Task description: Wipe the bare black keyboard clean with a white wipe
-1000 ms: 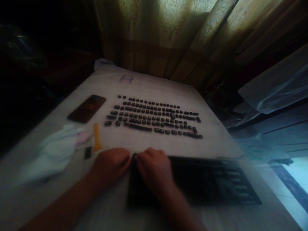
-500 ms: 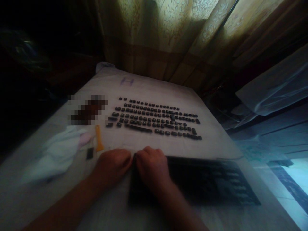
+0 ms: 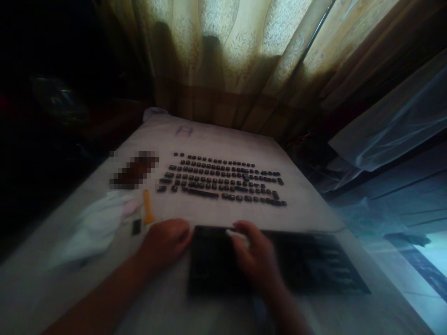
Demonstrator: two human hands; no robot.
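Observation:
A dark keyboard base (image 3: pixel 296 260), its keys off over much of it, lies flat before me. Over its left half is my right hand (image 3: pixel 256 256), thumb and fingers closed on a small white wad (image 3: pixel 240 236) like tissue or cloth. My left hand (image 3: pixel 167 239) rests in a fist at the base's left edge; whatever is inside those fingers is hidden. Beyond both hands, black keycaps (image 3: pixel 209 179) are laid out in rows, with the long space bar (image 3: pixel 202 193) in the nearest row.
Left of the keycaps lie a yellow scraper-like tool (image 3: pixel 148 207), a small black piece (image 3: pixel 136 227), and a crumpled white cloth (image 3: pixel 94 228). A pixelated reddish-brown item (image 3: pixel 134 172) sits farther back. The white-covered table (image 3: pixel 223 135) ends near curtains (image 3: pixel 226 60).
My right hand has moved rightward from the base's top left corner, and the white wad now shows in its fingers. My left fist stays beside the edge. The view has tilted up slightly.

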